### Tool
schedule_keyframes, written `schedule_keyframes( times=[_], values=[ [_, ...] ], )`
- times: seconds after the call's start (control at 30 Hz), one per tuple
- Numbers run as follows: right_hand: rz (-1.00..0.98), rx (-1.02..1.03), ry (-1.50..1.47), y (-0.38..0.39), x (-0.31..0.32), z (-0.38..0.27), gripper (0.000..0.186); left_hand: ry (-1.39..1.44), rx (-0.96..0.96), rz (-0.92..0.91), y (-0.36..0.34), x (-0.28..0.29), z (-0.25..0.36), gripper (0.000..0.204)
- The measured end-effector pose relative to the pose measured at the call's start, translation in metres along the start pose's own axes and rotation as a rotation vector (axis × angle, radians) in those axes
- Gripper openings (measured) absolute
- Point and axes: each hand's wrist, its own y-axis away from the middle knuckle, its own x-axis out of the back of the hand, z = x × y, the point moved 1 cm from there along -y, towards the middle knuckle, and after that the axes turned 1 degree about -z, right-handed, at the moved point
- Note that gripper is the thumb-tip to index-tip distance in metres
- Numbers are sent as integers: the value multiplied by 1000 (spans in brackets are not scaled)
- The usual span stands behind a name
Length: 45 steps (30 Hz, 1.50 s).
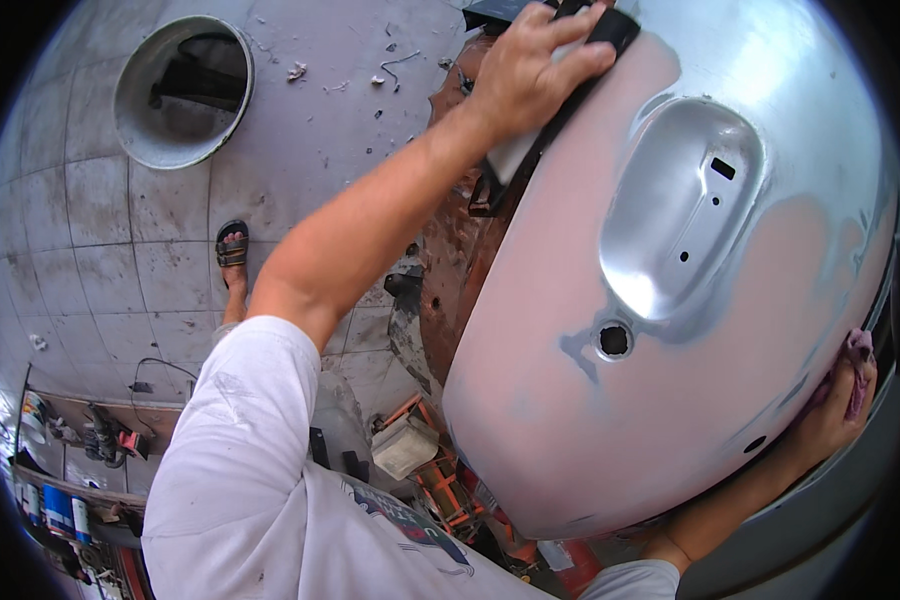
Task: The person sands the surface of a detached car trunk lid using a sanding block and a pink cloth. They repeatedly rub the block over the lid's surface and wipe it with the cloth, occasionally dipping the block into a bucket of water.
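On the big silver car panel point(610, 400), pink filler is being rubbed smooth. A black sanding block point(560, 100) is held tight in the left hand point(530, 75). A pink rag point(858, 375) is gripped by the right hand point(830, 415). Next, even strokes are needed.

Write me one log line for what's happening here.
left hand: pressing black sanding block on car door panel | right hand: holding pink rag at panel edge | panel: bare metal, pinkish filler
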Motion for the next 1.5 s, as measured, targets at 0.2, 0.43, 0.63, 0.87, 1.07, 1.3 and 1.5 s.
schedule_keyframes(
  times=[0.2,0.43,0.63,0.87,1.07,1.3,1.5],
  values=[
    [-63,-40,-10,4,0,6,16,1401,1046,-237,-22,24,-43,48],
    [-44,105,-94,4,-13,6,72,1132,946,3,-54,44,136,51],
    [-65,105,-298,0,-12,26,96,71,255,-54,-116,-32,311,62],
    [-160,-46,-253,-11,-7,-5,60,953,530,-319,-115,-23,307,63],
    [-148,-40,-274,-15,-14,11,53,160,362,21,37,23,217,62],
    [-158,-84,-285,-13,-11,3,55,218,522,-140,197,26,188,64],
    [-173,-116,-402,-12,-12,7,50,410,557,-117,108,0,113,70]
  ],
)
